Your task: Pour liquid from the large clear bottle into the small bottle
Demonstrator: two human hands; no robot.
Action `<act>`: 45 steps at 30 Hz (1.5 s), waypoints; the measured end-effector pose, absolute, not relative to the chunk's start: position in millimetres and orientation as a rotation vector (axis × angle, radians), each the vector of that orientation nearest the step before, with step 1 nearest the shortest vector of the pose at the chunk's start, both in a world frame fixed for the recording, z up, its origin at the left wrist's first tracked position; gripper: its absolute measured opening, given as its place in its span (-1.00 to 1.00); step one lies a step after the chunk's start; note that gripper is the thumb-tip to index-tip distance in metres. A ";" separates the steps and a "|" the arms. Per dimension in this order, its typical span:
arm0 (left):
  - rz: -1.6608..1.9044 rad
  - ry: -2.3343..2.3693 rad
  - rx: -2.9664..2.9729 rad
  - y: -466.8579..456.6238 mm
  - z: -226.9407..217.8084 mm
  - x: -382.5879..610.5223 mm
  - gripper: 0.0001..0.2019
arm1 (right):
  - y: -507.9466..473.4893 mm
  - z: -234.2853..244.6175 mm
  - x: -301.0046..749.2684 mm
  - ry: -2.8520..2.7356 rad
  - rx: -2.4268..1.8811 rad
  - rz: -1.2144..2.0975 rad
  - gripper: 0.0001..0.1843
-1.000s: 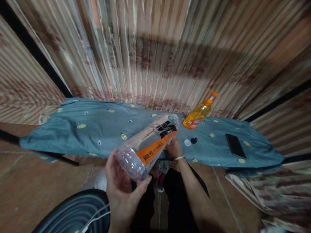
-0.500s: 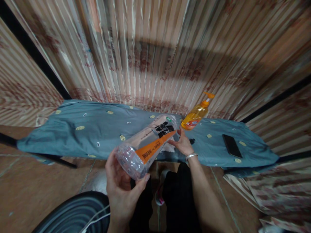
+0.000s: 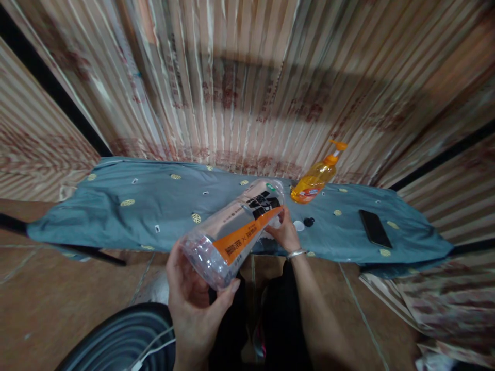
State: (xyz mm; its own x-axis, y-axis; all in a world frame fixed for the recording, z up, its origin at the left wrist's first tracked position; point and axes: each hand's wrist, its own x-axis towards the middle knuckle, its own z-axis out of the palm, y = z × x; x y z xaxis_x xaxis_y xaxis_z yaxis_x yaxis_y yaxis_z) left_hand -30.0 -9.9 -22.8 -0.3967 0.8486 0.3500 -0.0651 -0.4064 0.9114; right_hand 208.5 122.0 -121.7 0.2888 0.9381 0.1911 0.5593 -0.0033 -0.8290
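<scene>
A large clear plastic bottle (image 3: pixel 235 232) with an orange and black printed label is held tilted over the cloth-covered table, its base toward me. My left hand (image 3: pixel 197 293) wraps round that base, thumb beneath and fingers on the far side. At the bottle's other end, my right hand (image 3: pixel 285 232) has its fingers curled against the lower right side, partly hidden by the bottle. Something pale shows between its thumb and fingers, too unclear to name. Just right of this hand lie a white disc (image 3: pixel 299 225) and a small black object (image 3: pixel 309 221).
A pump bottle of orange liquid (image 3: pixel 315 180) stands at the table's back. A black phone (image 3: pixel 374 228) lies on the blue-grey tablecloth (image 3: pixel 154 201) to the right. Below left is a black ribbed round object (image 3: pixel 116 340) with a white cable. Striped curtain (image 3: pixel 240 93) hangs behind.
My right hand has shifted slightly left and down along the bottle, its fingers more curled. The white disc and black object beside it now show more. My left hand keeps its hold.
</scene>
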 end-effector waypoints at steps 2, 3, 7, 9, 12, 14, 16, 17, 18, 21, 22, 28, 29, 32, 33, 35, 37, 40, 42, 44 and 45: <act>1.887 1.167 1.146 -10.2 -21.7 -29.5 -0.10 | 119.1 -133.0 203.3 -1.299 -1.712 0.586 0.05; 1.894 1.177 1.127 -10.3 -20.7 -28.7 -0.11 | 117.8 -136.3 201.1 -1.271 -1.724 0.604 0.03; 1.910 1.210 1.095 -10.6 -17.6 -25.4 -0.13 | 116.4 -137.0 194.7 -1.281 -1.719 0.633 -0.05; 1.907 1.229 1.101 -10.9 -18.1 -25.3 -0.12 | 118.0 -134.5 191.9 -1.292 -1.744 0.625 -0.13; 1.885 1.246 1.099 -11.4 -19.4 -26.0 -0.11 | 121.8 -133.1 187.9 -1.296 -1.783 0.609 -0.22; 1.875 1.244 1.093 -11.5 -19.0 -26.0 -0.10 | 124.4 -134.4 186.2 -1.296 -1.789 0.595 -0.28; 1.874 1.235 1.091 -11.5 -17.5 -25.5 -0.11 | 126.6 -136.5 185.7 -1.294 -1.795 0.581 -0.35; 1.875 1.229 1.088 -11.6 -16.6 -25.2 -0.12 | 127.3 -137.5 185.8 -1.298 -1.799 0.576 -0.39; 1.879 1.224 1.085 -11.7 -15.6 -25.0 -0.13 | 127.8 -138.4 186.1 -1.307 -1.808 0.572 -0.43; 1.877 1.236 1.073 -12.9 -13.7 -25.1 -0.13 | 128.2 -139.9 187.6 -1.347 -1.850 0.547 -0.52; 1.868 1.247 1.068 -13.3 -13.5 -25.4 -0.13 | 128.0 -140.1 188.0 -1.361 -1.858 0.540 -0.52; 1.877 1.237 1.062 -14.2 -15.7 -26.2 -0.12 | 126.9 -142.0 187.9 -1.375 -1.871 0.542 -0.49; 1.884 1.236 1.065 -14.0 -16.3 -26.1 -0.12 | 126.8 -142.5 187.6 -1.371 -1.879 0.538 -0.49; 1.885 1.233 1.076 -13.3 -18.3 -25.5 -0.11 | 126.2 -144.4 186.8 -1.362 -1.876 0.538 -0.48; 1.886 1.235 1.077 -13.1 -18.8 -25.4 -0.10 | 126.0 -145.2 186.6 -1.363 -1.863 0.543 -0.47; 1.877 1.234 1.080 -12.8 -19.5 -25.1 -0.09 | 125.8 -146.7 186.8 -1.375 -1.827 0.556 -0.44; 1.871 1.224 1.083 -12.7 -20.1 -24.9 -0.09 | 125.8 -148.2 187.4 -1.386 -1.801 0.566 -0.43; 1.874 1.216 1.082 -13.1 -21.1 -24.8 -0.09 | 126.2 -149.8 189.0 -1.397 -1.788 0.570 -0.43; 1.866 1.229 1.072 -13.7 -21.9 -24.8 -0.08 | 126.5 -150.1 190.0 -1.409 -1.791 0.571 -0.43; 1.855 1.231 1.059 -14.6 -22.5 -25.0 -0.07 | 126.5 -149.7 190.6 -1.423 -1.787 0.578 -0.45; 1.851 1.225 1.054 -15.0 -22.6 -25.0 -0.06 | 126.5 -149.4 190.6 -1.426 -1.782 0.582 -0.47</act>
State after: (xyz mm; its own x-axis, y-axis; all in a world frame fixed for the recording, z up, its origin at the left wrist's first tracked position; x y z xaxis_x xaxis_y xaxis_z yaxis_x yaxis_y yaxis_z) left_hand -25.0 -15.0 -22.6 -0.4484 0.8557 0.2583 -0.0964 -0.3336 0.9378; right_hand 190.6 126.5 -149.4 0.2701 0.9566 0.1094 0.6070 -0.0810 -0.7906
